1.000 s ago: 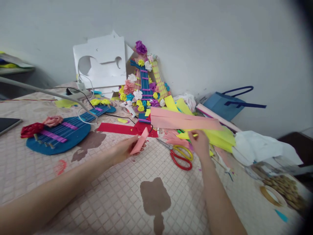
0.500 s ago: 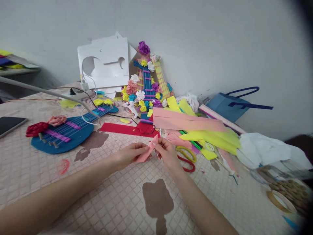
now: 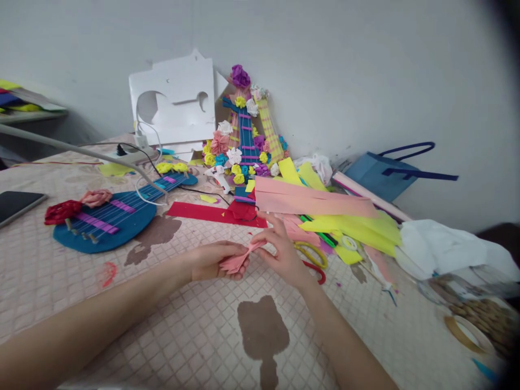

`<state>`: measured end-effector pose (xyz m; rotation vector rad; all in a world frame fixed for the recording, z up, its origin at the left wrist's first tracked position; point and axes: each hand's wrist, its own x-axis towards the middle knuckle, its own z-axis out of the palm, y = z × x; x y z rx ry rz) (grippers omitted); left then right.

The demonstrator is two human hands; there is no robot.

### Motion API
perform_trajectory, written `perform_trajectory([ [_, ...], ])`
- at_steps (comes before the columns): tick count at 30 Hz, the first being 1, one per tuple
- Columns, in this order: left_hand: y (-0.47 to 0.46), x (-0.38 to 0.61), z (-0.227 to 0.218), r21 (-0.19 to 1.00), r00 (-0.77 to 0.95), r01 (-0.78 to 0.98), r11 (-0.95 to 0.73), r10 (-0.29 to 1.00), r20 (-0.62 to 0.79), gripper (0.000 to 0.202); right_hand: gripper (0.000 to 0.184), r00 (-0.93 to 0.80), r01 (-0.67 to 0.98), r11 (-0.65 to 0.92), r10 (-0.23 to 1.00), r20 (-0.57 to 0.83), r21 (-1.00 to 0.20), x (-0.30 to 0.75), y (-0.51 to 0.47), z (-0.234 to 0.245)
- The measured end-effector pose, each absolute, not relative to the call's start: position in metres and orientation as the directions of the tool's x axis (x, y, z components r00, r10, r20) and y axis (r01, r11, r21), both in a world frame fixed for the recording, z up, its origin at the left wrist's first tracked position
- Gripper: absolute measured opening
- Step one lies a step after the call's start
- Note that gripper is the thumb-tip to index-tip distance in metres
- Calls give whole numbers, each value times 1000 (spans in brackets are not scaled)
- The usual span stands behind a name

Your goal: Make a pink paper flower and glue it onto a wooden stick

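At the left edge of the tabletop [image 3: 65,303] lies a dark tablet [image 3: 18,201]. Beside it rests a blue felt guitar [image 3: 109,214] with a red rose [image 3: 63,210] at its wide end. Behind, at the far edge against the wall, a white cut-out card [image 3: 174,105] stands upright.

Near the middle of the tabletop, just above its surface, the left hand [image 3: 211,260] curls its fingers around one end of a crumpled pink strip [image 3: 238,261], thumb on top. A long red strip [image 3: 203,212] lies flat beyond it. The right hand [image 3: 280,252] meets the left, thumb and forefinger pinched on the strip's other end, the remaining fingers spread loosely. Both hands grip the same piece between them.

Just right of that hand lie scissors [image 3: 312,255] with yellow and red handles, partly hidden by it. Further right, pink sheets [image 3: 312,201] overlap yellow sheets [image 3: 361,228]. A blue bag [image 3: 377,172] leans at the far right corner, and a white cloth [image 3: 442,246] is heaped towards the right edge.
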<state>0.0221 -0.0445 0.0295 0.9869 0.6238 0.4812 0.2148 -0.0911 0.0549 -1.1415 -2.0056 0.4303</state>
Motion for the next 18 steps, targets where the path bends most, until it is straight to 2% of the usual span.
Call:
perform_trajectory([
  [2, -40, 21, 24, 857, 755, -103, 505, 601, -263, 25, 7, -304, 545, 502, 865, 400, -672, 215, -90, 52],
  [6, -30, 19, 23, 936, 647, -102, 337, 737, -195, 27, 10, -231, 507, 368, 929, 289, -779, 211, -89, 44],
  [9, -29, 17, 31, 988, 628, 8, 153, 769, -124, 32, 19, -178, 507, 338, 941, 287, -793, 208, -90, 40],
  [12, -33, 17, 37, 992, 616, 125, -33, 786, -52, 35, 23, -167, 506, 326, 945, 280, -798, 206, -91, 37],
  [18, -39, 21, 30, 971, 639, 190, -148, 769, -8, 32, 26, -166, 455, 279, 960, 227, -846, 204, -91, 34],
])
